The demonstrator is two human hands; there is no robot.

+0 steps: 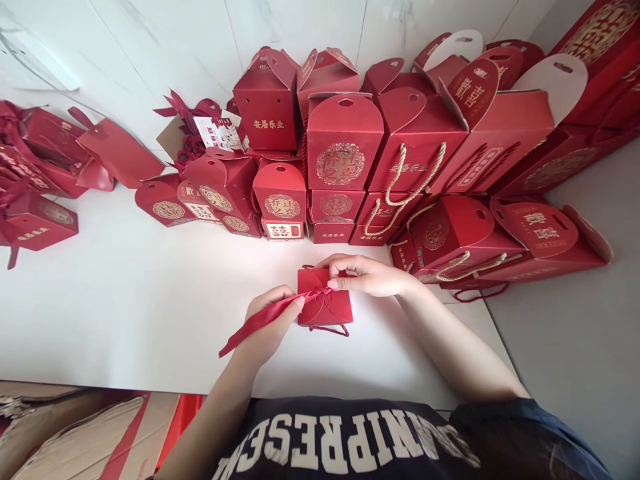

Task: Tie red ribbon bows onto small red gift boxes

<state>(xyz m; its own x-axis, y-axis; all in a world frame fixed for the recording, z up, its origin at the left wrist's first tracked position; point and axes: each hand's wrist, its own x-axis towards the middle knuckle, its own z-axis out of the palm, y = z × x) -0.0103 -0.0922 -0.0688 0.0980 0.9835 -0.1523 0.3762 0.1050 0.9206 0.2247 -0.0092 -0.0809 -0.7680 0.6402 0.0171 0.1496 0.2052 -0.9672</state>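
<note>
A small red gift box (326,308) lies on the white table (125,313) right in front of me. My left hand (267,323) pinches a dark red ribbon (255,323) that runs from the box's top out to the lower left. My right hand (370,275) rests on the box's upper right edge, its fingers pinching the ribbon at the knot. A thin red cord handle (330,329) hangs from the box's near side.
Several red gift boxes (345,143) with gold prints and rope handles are stacked along the table's far side and right. More red boxes and ribbons (35,180) lie at the left. Cardboard (65,433) sits below the table's near edge.
</note>
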